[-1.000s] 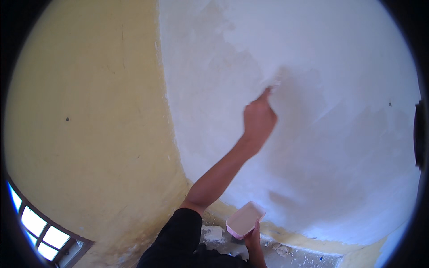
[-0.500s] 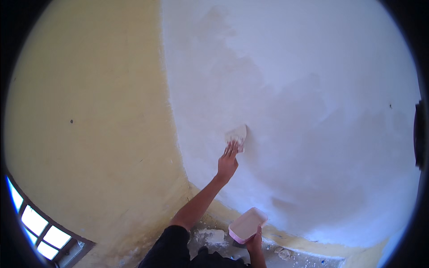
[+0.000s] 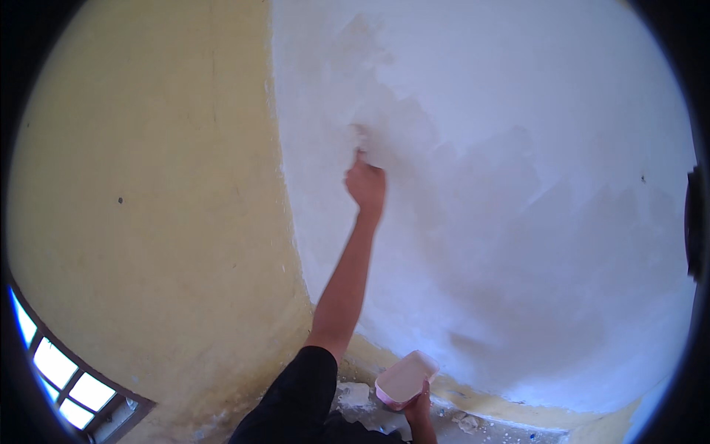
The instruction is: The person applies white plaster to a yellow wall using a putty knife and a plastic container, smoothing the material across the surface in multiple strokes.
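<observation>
My left hand (image 3: 365,182) is raised against the white-coated wall (image 3: 473,222), its arm stretched up from a black sleeve. Its fingers are closed on a putty scraper (image 3: 359,138), a thin pale blade smeared with white, which lies against the wall. The blade is blurred and partly lost against the damp grey-white coat. Low down, my right hand (image 3: 420,408) grips a pink rectangular tub (image 3: 387,397) by its right side, thumb over the rim. Smooth pale paste (image 3: 405,379) shows inside the tilted tub.
A yellow wall (image 3: 163,163) meets the white one at a corner on the left. At lower left is a dark-framed window (image 3: 78,392). The floor (image 3: 444,423) below bears white splashes and lumps. A dark object (image 3: 694,222) juts in at the right edge.
My left hand has moved up the wall and slightly left with the scraper, the arm straightening. The tub in my right hand has shifted slightly left and down.
</observation>
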`<action>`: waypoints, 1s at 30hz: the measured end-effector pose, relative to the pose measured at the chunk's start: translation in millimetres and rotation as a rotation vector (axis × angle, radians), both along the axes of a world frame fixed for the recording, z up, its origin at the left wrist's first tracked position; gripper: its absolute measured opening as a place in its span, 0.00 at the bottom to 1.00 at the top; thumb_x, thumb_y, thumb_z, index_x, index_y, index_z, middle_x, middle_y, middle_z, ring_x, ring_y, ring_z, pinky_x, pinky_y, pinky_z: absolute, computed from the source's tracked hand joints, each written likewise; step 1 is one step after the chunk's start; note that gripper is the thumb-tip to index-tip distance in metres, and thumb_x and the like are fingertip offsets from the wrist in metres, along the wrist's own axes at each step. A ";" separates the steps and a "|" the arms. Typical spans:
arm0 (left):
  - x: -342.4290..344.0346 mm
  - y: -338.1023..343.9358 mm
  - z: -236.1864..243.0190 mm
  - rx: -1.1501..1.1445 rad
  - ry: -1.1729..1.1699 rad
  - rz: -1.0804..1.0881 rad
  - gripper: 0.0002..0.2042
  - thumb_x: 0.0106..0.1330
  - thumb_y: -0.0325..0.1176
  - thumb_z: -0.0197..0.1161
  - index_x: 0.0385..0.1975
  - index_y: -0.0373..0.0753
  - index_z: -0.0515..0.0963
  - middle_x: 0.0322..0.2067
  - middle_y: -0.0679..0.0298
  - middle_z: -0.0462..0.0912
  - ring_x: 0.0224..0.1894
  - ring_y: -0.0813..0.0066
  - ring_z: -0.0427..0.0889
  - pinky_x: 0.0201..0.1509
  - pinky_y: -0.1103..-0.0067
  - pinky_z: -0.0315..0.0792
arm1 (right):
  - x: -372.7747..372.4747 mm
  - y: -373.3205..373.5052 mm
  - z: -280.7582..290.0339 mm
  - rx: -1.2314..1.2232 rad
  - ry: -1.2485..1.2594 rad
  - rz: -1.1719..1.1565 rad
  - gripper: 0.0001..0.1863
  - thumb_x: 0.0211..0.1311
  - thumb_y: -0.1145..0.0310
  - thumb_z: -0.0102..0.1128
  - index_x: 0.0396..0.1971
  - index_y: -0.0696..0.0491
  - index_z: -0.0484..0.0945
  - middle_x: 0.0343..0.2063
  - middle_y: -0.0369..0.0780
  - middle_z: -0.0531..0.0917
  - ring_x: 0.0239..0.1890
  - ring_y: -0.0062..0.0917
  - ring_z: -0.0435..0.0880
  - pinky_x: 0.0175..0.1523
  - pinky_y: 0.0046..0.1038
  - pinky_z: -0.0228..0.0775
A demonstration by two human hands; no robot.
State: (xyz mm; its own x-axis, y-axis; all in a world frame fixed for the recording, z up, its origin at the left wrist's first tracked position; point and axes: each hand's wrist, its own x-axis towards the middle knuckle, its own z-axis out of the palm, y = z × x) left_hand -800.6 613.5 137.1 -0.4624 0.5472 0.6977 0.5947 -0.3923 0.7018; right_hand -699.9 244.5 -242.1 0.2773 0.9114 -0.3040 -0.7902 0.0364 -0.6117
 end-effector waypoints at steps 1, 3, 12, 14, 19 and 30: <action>24.1 -22.3 2.5 -0.005 0.042 -0.086 0.20 0.52 0.22 0.52 0.48 0.34 0.78 0.23 0.45 0.81 0.27 0.45 0.81 0.35 0.55 0.75 | 4.3 -2.4 5.7 -0.002 -0.025 0.033 0.29 0.73 0.49 0.40 0.63 0.55 0.61 0.58 0.42 0.73 0.60 0.35 0.72 0.65 0.40 0.63; 63.0 -73.8 5.7 0.082 0.093 -0.235 0.22 0.54 0.23 0.55 0.53 0.35 0.75 0.23 0.45 0.81 0.26 0.46 0.81 0.34 0.58 0.75 | 6.6 -1.8 0.9 0.023 -0.028 0.045 0.29 0.73 0.49 0.40 0.63 0.55 0.60 0.58 0.42 0.73 0.60 0.35 0.72 0.65 0.40 0.63; 48.1 -114.0 -15.5 0.252 0.177 -0.415 0.24 0.57 0.16 0.53 0.57 0.33 0.72 0.35 0.45 0.82 0.31 0.50 0.82 0.33 0.65 0.74 | 1.3 -2.3 3.5 0.039 -0.017 0.003 0.28 0.73 0.50 0.39 0.63 0.54 0.61 0.57 0.42 0.73 0.60 0.34 0.72 0.65 0.40 0.64; 31.0 -67.2 15.2 0.394 0.195 -0.188 0.26 0.57 0.15 0.52 0.59 0.32 0.69 0.46 0.45 0.79 0.43 0.51 0.81 0.37 0.68 0.78 | 1.7 -3.7 -5.5 -0.003 -0.030 -0.011 0.28 0.73 0.50 0.39 0.63 0.54 0.60 0.57 0.42 0.73 0.60 0.34 0.72 0.65 0.39 0.64; 23.7 15.2 -5.9 0.338 0.490 -0.040 0.25 0.62 0.19 0.51 0.63 0.28 0.62 0.61 0.42 0.67 0.64 0.45 0.67 0.60 0.65 0.72 | -16.9 6.3 17.4 0.087 -0.093 0.060 0.28 0.73 0.50 0.39 0.63 0.54 0.60 0.57 0.41 0.73 0.60 0.33 0.73 0.64 0.39 0.65; -49.8 -45.7 -98.1 0.020 0.071 -0.239 0.14 0.59 0.20 0.53 0.45 0.31 0.76 0.33 0.43 0.82 0.34 0.48 0.83 0.35 0.62 0.76 | -42.2 35.2 -23.5 0.010 0.014 -0.067 0.26 0.73 0.53 0.39 0.61 0.55 0.61 0.54 0.42 0.74 0.57 0.34 0.74 0.62 0.38 0.66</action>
State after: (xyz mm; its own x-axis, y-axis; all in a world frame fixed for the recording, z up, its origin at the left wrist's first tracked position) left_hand -850.4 567.7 39.1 -0.2712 0.6211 0.7354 0.5307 -0.5409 0.6525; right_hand -742.0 279.6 -265.6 0.3335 0.8939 -0.2995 -0.7942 0.0952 -0.6002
